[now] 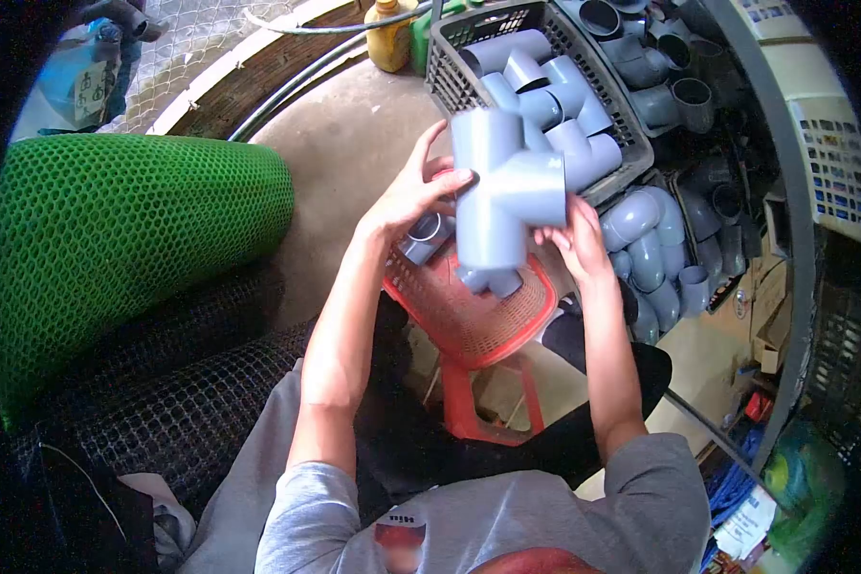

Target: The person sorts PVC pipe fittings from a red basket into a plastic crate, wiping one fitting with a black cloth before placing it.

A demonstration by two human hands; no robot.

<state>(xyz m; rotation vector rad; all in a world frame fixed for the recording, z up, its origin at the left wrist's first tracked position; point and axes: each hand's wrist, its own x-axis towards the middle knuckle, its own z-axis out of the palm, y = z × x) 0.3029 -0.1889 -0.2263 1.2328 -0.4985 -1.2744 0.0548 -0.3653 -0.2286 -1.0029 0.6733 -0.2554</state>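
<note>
A large grey plastic pipe tee (491, 206) is held up in front of me, its side branch pointing right. My left hand (419, 189) is closed on its left side, with the thumb lying on the front. My right hand (582, 241) is at the lower edge of the branch, fingers curled and partly hidden behind the tee. Below it is a red plastic basket (521, 330) on a red stool (461, 402). In the basket lie a grey pipe fitting (426, 234) and another grey fitting (496, 281), partly covered by the tee.
A black crate (631, 163) of grey fittings stands ahead. Grey elbows (646, 258) are piled to its right, near a metal post (799, 239). Rolls of green mesh (153, 230) and black mesh (191, 392) lie left. A yellow bottle (388, 38) stands at the back.
</note>
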